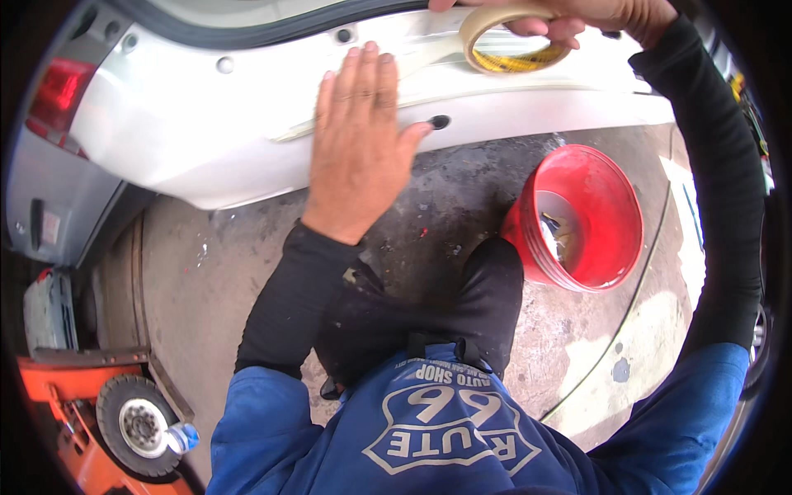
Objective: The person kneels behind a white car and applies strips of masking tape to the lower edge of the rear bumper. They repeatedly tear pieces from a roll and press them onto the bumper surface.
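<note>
Across the top lies a white car body panel (206, 124) with round holes and a black rubber seal (272, 35) along its far side. My left hand (359, 153) rests flat on this panel, fingers stretched and pressed close to one another, thumb pointing right beside a black hole. At the upper right, my right hand (606, 12) grips a roll of masking tape (469, 40), with fingers passing through its ring. A pale strip of tape (429, 56) runs from the roll along the panel towards my left fingers. Its far end is hard to make out against the white.
A red bucket (615, 206) with cloudy liquid stands right of my knees. A thin cable (639, 289) crosses the concrete floor. To the left are a grey vehicle (62, 186) with a red tail light and an orange wheeled machine (70, 412) with a plastic bottle (181, 437).
</note>
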The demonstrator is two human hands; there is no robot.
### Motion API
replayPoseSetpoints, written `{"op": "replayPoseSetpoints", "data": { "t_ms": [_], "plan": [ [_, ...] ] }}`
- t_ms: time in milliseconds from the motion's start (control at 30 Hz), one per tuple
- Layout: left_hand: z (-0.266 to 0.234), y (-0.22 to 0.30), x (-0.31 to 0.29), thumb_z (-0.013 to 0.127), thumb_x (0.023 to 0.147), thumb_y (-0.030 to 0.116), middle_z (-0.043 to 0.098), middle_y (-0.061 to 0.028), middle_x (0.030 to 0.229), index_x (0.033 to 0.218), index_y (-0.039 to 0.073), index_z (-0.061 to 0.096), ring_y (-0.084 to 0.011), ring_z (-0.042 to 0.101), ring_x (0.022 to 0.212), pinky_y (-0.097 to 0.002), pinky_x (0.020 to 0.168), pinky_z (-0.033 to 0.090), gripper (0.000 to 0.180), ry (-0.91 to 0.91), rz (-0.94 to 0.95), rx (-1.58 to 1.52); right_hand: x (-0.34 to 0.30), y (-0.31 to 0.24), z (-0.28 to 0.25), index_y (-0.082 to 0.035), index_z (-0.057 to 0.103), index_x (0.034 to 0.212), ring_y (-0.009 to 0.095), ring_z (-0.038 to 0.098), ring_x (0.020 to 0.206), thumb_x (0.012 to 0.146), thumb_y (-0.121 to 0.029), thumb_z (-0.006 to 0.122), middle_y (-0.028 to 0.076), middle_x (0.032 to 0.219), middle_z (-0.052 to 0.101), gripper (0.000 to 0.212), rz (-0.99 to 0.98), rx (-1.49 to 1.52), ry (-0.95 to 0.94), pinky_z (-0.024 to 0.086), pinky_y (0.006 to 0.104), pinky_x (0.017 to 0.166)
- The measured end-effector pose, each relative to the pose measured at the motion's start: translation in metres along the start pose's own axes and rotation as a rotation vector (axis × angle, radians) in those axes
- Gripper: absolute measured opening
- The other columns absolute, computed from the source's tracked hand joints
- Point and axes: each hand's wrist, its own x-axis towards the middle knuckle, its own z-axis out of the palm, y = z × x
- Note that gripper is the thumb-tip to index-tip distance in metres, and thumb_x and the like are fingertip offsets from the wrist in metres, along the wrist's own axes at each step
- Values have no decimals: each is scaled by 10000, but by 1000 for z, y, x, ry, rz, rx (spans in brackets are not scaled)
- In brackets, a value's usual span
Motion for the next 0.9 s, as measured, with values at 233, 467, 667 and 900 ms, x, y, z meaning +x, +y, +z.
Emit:
{"op": "replayPoseSetpoints", "data": {
  "t_ms": [233, 467, 667, 900],
  "plan": [
    [6, 2, -6, 769, 893, 317, 319, -167, 1653, 1586, 23, 310, -333, 296, 1538, -509, 1254, 245, 881, -21, -18, 124, -162, 39, -61, -21, 777, 931, 90, 602, 576, 937, -371, 766, 14, 645, 666, 350, 484, -728, 503, 465, 271, 504],
    [3, 13, 2, 749, 905, 266, 295, -179, 1668, 1604, 18, 277, -353, 265, 1553, -533, 1256, 219, 879, 36, -9, 116, -228, 160, -95, -6, 705, 872, 243, 717, 733, 1018, -306, 620, 139, 796, 727, 344, 428, -961, 601, 550, 375, 668],
    [0, 14, 3, 705, 940, 275, 269, -164, 1684, 1621, 38, 263, -341, 229, 1567, -548, 1259, 193, 845, -41, 12, 160, -161, 231, -74, -4, 783, 942, 197, 682, 589, 1007, -316, 676, 142, 728, 702, 337, 515, -946, 792, 581, 335, 573],
    [41, 77, 58, 731, 921, 289, 276, -172, 1678, 1605, -2, 276, -329, 230, 1568, -516, 1276, 173, 871, -106, 168, 8, -138, 221, -59, 22, 759, 850, 235, 694, 593, 914, -265, 745, 149, 702, 697, 295, 532, -1106, 777, 583, 321, 579]
  ]
}}
